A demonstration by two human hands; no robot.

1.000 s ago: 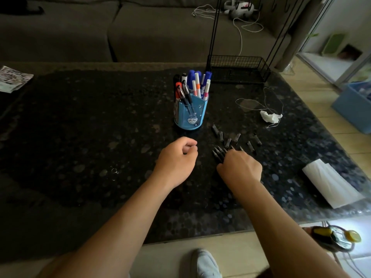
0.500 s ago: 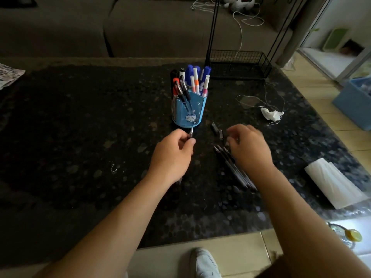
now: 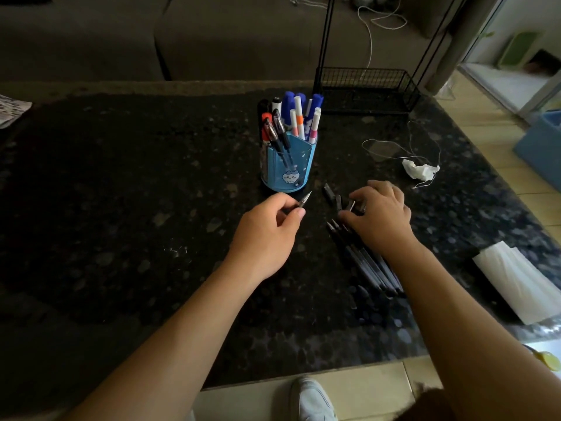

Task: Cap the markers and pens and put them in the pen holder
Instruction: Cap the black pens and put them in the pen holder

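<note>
Two hands just in front of pen holder [image 3: 288,165]: left hand [image 3: 267,235] pinches uncapped pen [image 3: 304,200]; right hand [image 3: 379,214] curls over loose caps [image 3: 329,191], can't tell if gripping.

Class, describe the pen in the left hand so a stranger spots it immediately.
Find the blue pen holder on the dark speckled table. In front of it, the left hand pinches an uncapped pen, bare tip pointing away from the person. Unlike the loose pens lying on the table, it is held.

No readable text; pen holder [image 3: 285,165] bears cartoon sticker, no lettering legible.
</note>
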